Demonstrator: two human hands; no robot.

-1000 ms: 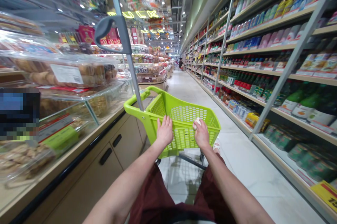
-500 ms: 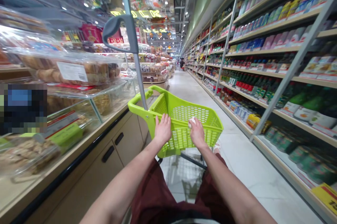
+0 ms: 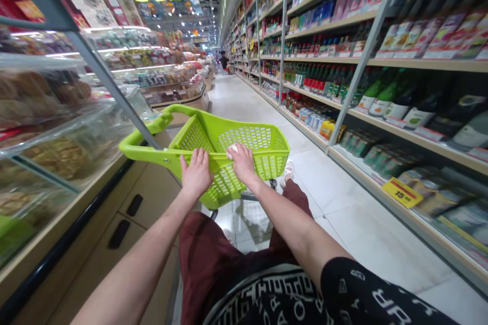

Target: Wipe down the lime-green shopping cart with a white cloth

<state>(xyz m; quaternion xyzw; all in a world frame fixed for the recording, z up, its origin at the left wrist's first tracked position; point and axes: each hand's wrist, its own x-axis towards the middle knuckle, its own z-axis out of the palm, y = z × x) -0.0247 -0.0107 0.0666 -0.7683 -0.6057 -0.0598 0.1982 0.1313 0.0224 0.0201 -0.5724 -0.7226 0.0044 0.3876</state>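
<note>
Ahead of me is a lime-green shopping cart basket [image 3: 251, 134] with slotted walls, on a dark wheeled frame. My left hand [image 3: 197, 175] rests with its fingers stretched out over the basket's near rim, thumb apart. Farther right along that same rim, my right hand [image 3: 244, 166] is closed round a small crumpled white tissue [image 3: 233, 149], with its fingers against the rim. No goods show in the visible part of the basket. A grey metal pole [image 3: 110, 83] slants up past the cart's handle end.
On the left, a display counter [image 3: 152, 190] with drawers holds plastic-packed baked goods [image 3: 49, 162]. Tall shelves [image 3: 354, 106] of bottles and cans line the right, with a yellow price tag [image 3: 403, 191]. A pale tiled aisle [image 3: 232, 91] runs ahead; a person [image 3: 224, 62] is far down it.
My view has turned right and moved onward along the aisle, so cart and hands appear farther left. Both hands stay at the basket's rim, and the tissue is still in my right hand.
</note>
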